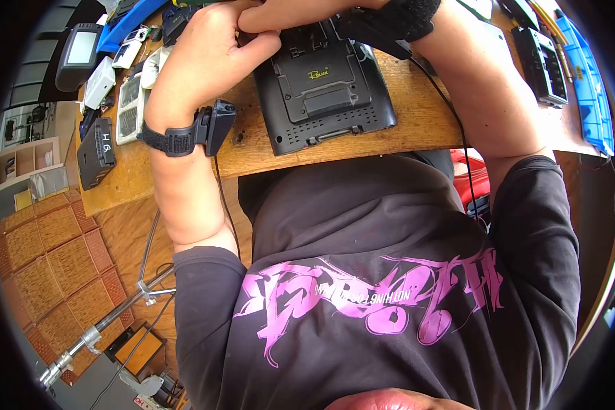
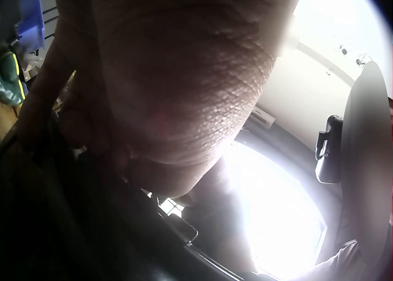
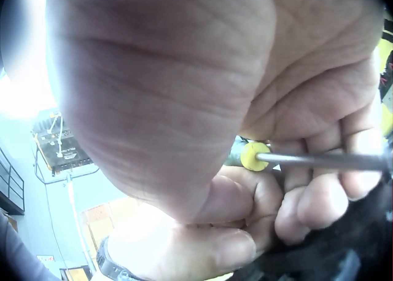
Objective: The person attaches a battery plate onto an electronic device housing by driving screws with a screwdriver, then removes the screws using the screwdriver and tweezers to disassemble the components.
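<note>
A black monitor-like device, its rear panel marked "Rolux" and fitted with a mounting plate, lies on the wooden workbench in front of me. My right hand is over its far part and grips a screwdriver, with a yellow collar and thin metal shaft showing in the right wrist view. The handle is mostly hidden by thumb and palm. Beside it, my left hand rests at the device's far left, thumb reaching toward the right hand. Its fingers bend down against the black casing; I cannot tell whether they grip it.
Left of the device, the workbench holds a black box marked "H Q" and several white and grey gadgets. At the right are a black unit and a blue plastic tray. Cables run from both wrist cameras.
</note>
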A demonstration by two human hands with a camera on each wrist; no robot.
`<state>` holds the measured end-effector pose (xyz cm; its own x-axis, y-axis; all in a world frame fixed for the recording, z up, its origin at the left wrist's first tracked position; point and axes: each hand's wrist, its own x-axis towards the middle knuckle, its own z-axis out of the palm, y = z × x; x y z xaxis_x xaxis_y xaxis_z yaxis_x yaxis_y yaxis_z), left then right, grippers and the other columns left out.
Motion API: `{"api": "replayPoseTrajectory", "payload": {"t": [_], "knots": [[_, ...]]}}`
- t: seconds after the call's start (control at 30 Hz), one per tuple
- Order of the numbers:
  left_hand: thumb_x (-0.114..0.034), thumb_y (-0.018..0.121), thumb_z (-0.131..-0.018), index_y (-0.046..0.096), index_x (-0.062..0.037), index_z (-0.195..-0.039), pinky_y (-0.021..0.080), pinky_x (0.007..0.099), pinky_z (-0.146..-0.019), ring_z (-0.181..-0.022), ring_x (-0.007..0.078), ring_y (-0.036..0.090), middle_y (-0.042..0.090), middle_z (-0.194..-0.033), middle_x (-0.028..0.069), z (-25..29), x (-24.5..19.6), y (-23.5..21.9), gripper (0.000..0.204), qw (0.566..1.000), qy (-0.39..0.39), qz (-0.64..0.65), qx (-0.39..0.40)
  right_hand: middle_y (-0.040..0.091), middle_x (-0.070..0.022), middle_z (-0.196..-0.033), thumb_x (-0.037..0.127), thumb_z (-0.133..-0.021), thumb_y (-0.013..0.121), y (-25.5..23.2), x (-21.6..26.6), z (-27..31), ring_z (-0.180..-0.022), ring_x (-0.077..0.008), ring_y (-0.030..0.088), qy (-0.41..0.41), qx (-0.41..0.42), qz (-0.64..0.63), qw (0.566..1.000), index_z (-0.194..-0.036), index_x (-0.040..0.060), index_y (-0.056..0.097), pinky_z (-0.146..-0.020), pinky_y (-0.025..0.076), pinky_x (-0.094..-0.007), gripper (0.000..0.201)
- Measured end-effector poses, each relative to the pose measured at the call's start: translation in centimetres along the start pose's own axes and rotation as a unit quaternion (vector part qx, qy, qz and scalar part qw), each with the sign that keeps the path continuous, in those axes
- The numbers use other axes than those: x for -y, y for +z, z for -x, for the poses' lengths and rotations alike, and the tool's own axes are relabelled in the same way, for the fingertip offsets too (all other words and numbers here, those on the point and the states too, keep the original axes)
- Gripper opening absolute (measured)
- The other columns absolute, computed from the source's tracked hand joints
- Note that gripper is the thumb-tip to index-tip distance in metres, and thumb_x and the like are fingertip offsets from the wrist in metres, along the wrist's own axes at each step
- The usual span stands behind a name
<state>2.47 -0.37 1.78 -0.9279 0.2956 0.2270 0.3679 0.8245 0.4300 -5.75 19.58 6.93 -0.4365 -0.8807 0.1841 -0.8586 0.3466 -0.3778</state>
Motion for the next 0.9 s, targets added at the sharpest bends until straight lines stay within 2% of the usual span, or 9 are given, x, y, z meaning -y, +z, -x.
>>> {"api": "replayPoseTrajectory", "payload": {"t": [0.1,0.3,0.53,0.6,0.67,0.9], "knots": [[-0.018,0.075,-0.091,0.074,0.0033,-0.112,0.056,0.0371,-0.079,-0.083,0.0263,0.073,0.077,-0.093,0.0174,0.0,-0.1,0.1,0.03,1.0,0.0,0.007,-0.003,0.075,-0.0357,-0.096,0.034,-0.094,0.066,0.0,-0.5,-0.4,-0.09,-0.0493,0.076,-0.024,0.021,0.002,0.999,-0.111,-0.0126,0.068,-0.083,0.06,-0.0483,0.05],[-0.016,0.075,-0.091,0.074,0.0035,-0.109,0.056,0.0367,-0.079,-0.083,0.0255,0.072,0.076,-0.092,0.016,0.0,0.3,-0.1,0.027,1.0,-0.004,0.005,0.015,0.074,-0.0377,-0.095,0.032,-0.095,0.063,1.0,-0.6,-0.6,-0.091,-0.0499,0.076,-0.001,0.006,-0.006,1.0,-0.107,-0.0139,0.067,-0.083,0.06,-0.0496,0.047],[-0.016,0.075,-0.091,0.074,0.0036,-0.109,0.055,0.0349,-0.076,-0.081,0.0215,0.07,0.075,-0.089,0.0145,-0.1,0.2,0.0,0.026,1.0,-0.01,0.012,0.018,0.074,-0.0382,-0.095,0.032,-0.094,0.064,0.4,-0.1,-0.4,-0.09,-0.0505,0.076,-0.013,0.007,-0.011,1.0,-0.106,-0.0137,0.068,-0.083,0.061,-0.0504,0.048],[-0.016,0.075,-0.091,0.074,0.0037,-0.109,0.055,0.0348,-0.076,-0.081,0.0213,0.07,0.075,-0.089,0.0144,0.0,0.2,0.0,0.027,1.0,-0.015,0.015,0.019,0.074,-0.0382,-0.094,0.032,-0.094,0.064,0.3,0.1,-0.3,-0.089,-0.0506,0.076,-0.018,0.008,-0.008,1.0,-0.106,-0.0137,0.068,-0.083,0.061,-0.0503,0.048],[-0.016,0.075,-0.091,0.074,0.0037,-0.109,0.055,0.0348,-0.076,-0.081,0.021,0.07,0.075,-0.089,0.0142,0.0,0.1,0.0,0.027,0.999,-0.021,0.018,0.02,0.074,-0.0379,-0.094,0.032,-0.094,0.064,-0.1,0.7,0.0,-0.089,-0.0506,0.076,0.012,0.008,-0.015,1.0,-0.106,-0.0137,0.067,-0.082,0.061,-0.0502,0.048],[-0.017,0.076,-0.091,0.074,0.0034,-0.109,0.055,0.0351,-0.076,-0.081,0.0216,0.07,0.075,-0.09,0.0146,0.0,0.1,0.0,0.027,1.0,-0.005,0.002,0.012,0.074,-0.0378,-0.093,0.033,-0.094,0.064,0.4,0.2,-0.2,-0.089,-0.0506,0.076,0.009,-0.001,-0.015,1.0,-0.106,-0.0136,0.067,-0.082,0.061,-0.05,0.048]]}}
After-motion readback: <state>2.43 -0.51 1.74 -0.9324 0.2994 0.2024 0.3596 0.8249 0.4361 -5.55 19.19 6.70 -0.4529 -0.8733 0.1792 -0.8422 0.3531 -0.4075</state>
